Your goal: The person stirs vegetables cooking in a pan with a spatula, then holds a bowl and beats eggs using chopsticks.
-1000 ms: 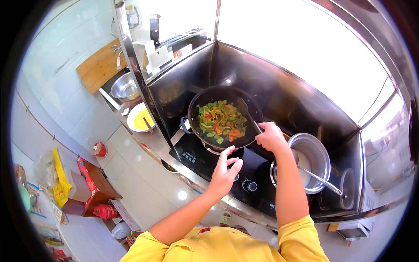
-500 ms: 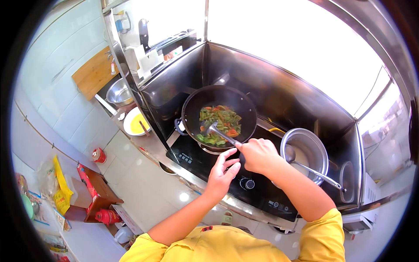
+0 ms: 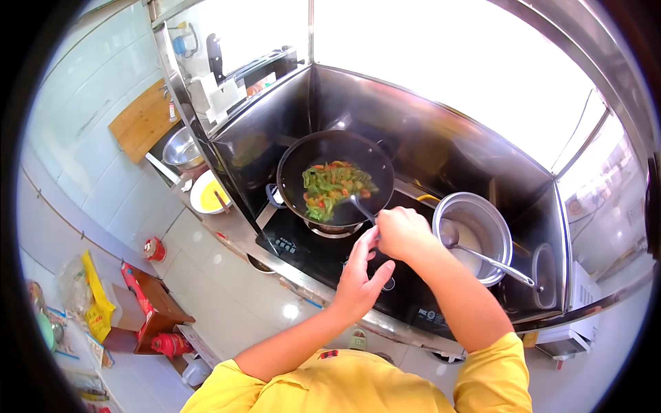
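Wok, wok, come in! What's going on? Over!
Right hand gripping metal utensil. Left hand open, close by. Green and orange vegetables inside wok. Metal pot alongside, apparently not in the way.

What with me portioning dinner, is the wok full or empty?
Partly filled: in the wok, chopped vegetables leave the dark upper sides bare.

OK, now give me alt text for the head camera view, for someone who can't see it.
A person's right hand grips a utensil dipping into a dark wok of chopped green and orange vegetables on a black stove. The left hand is close beside it, partly open. On the right, a long-handled ladle rests in a metal pot.
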Motion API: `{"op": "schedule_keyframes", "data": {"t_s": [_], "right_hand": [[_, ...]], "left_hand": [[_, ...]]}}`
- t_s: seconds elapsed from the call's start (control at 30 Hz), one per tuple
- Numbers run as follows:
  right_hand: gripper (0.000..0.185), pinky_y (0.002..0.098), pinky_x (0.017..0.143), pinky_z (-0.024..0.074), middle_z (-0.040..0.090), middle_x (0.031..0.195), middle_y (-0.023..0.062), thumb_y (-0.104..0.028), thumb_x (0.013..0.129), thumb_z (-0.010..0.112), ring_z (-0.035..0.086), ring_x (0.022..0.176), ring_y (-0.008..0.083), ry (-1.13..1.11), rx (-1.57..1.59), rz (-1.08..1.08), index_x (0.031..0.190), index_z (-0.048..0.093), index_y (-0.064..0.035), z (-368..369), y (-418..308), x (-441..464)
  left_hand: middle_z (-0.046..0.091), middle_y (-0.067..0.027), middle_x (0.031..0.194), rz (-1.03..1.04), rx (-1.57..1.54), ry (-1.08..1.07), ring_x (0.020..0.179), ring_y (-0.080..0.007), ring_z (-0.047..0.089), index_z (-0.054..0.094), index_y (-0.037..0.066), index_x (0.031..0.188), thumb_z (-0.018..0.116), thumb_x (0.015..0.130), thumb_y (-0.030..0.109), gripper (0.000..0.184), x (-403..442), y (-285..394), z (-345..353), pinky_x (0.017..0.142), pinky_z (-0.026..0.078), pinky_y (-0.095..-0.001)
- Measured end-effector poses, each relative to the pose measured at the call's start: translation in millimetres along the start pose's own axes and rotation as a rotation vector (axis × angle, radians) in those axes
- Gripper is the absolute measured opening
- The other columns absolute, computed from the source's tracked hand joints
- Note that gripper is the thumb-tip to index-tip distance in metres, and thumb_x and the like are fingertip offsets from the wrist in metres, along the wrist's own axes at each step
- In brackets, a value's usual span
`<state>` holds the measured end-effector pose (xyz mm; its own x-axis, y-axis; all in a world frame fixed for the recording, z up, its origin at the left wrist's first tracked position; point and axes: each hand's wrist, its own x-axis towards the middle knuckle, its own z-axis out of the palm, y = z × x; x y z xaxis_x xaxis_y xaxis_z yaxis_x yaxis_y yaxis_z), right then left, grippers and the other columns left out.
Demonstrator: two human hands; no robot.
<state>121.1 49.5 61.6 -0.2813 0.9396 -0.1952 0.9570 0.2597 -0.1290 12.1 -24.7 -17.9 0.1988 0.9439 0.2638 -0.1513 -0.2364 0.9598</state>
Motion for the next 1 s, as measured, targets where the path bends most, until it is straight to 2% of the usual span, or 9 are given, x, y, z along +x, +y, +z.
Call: {"op": "schedule_keyframes", "data": {"t_s": [0.13,0.3,0.43,0.6,0.67,0.73,0.8,0.9,1.0], "right_hand": [[0.017,0.0417,0.076,0.0534,0.067,0.087,0.0214,-0.011,0.070,0.062,0.066,0.087,0.0368,0.087,0.073,-0.001,0.083,0.069,-0.0018,2.4,1.0,-0.4],[0.022,0.0452,0.078,0.0508,0.066,0.082,0.0194,-0.015,0.073,0.059,0.064,0.081,0.0379,-0.175,0.085,-0.212,0.090,0.069,-0.0051,-38.8,-7.0,-30.0],[0.023,0.0441,0.075,0.0520,0.066,0.082,0.0211,-0.017,0.072,0.061,0.064,0.082,0.0378,-0.070,0.158,-0.204,0.091,0.069,-0.0056,16.3,-10.2,12.7],[0.022,0.0455,0.077,0.0527,0.066,0.088,0.0235,-0.017,0.075,0.061,0.066,0.089,0.0354,0.131,0.211,-0.042,0.084,0.067,0.0029,25.5,17.4,10.6],[0.018,0.0357,0.052,0.0522,0.063,0.064,0.0137,-0.011,0.082,0.053,0.063,0.053,0.0236,0.050,0.342,0.046,0.093,0.064,0.0001,4.5,30.3,-11.6],[0.018,0.0303,0.044,0.0487,0.060,0.061,0.0100,-0.009,0.086,0.050,0.058,0.045,0.0156,-0.006,0.507,0.216,0.093,0.063,0.0007,-21.2,29.6,-29.9],[0.019,0.0303,0.040,0.0457,0.062,0.062,0.0116,-0.009,0.087,0.049,0.056,0.043,0.0158,-0.006,0.520,0.252,0.092,0.063,0.0035,-6.6,47.4,-12.6],[0.019,0.0282,0.038,0.0420,0.063,0.064,0.0133,-0.007,0.088,0.047,0.052,0.040,0.0150,-0.076,1.034,0.331,0.092,0.060,0.0070,28.5,69.4,33.3],[0.028,0.0260,0.036,0.0376,0.058,0.066,0.0121,-0.007,0.089,0.050,0.051,0.045,0.0135,-0.121,1.599,0.304,0.113,0.052,0.0056,64.3,68.4,71.7]], "left_hand": [[0.037,-0.0118,0.141,0.001,0.106,0.076,0.129,-0.0222,0.036,0.030,0.003,0.141,0.055,0.089,0.011,0.059,-1.8,3.5,-11.0,0.108,0.027,-0.0373],[0.040,-0.0128,0.139,0.086,0.043,0.196,0.127,-0.0231,0.039,0.040,0.002,0.135,0.050,0.094,0.021,0.047,-0.6,2.9,-14.5,0.105,0.030,-0.0359],[0.043,-0.0126,0.137,0.046,-0.041,0.210,0.127,-0.0221,0.040,0.041,0.000,0.134,0.047,0.096,0.024,0.045,7.7,-12.7,-15.0,0.105,0.029,-0.0350],[0.043,-0.0136,0.137,-0.052,0.005,0.157,0.125,-0.0212,0.041,0.038,-0.001,0.137,0.049,0.096,0.027,0.050,13.3,-21.4,-10.0,0.103,0.032,-0.0332],[0.041,-0.0136,0.138,-0.056,-0.024,0.148,0.125,-0.0221,0.041,0.038,-0.001,0.136,0.049,0.096,0.027,0.050,15.6,-19.1,-2.7,0.102,0.034,-0.0342],[0.040,-0.0107,0.140,-0.094,-0.023,0.094,0.129,-0.0210,0.036,0.034,0.002,0.140,0.049,0.096,0.032,0.055,19.5,-20.9,1.3,0.104,0.031,-0.0315],[0.039,-0.0110,0.140,-0.084,-0.012,0.094,0.129,-0.0213,0.037,0.034,0.002,0.140,0.049,0.096,0.030,0.054,23.8,-22.5,2.5,0.103,0.033,-0.0312],[0.037,-0.0120,0.141,-0.074,0.018,0.095,0.129,-0.0224,0.037,0.033,0.000,0.139,0.051,0.096,0.024,0.053,27.7,-26.9,0.1,0.101,0.036,-0.0315],[0.037,-0.0123,0.141,-0.079,0.012,0.130,0.129,-0.0227,0.037,0.032,0.000,0.139,0.051,0.095,0.023,0.053,27.0,-27.8,-6.5,0.102,0.035,-0.0327]]}}
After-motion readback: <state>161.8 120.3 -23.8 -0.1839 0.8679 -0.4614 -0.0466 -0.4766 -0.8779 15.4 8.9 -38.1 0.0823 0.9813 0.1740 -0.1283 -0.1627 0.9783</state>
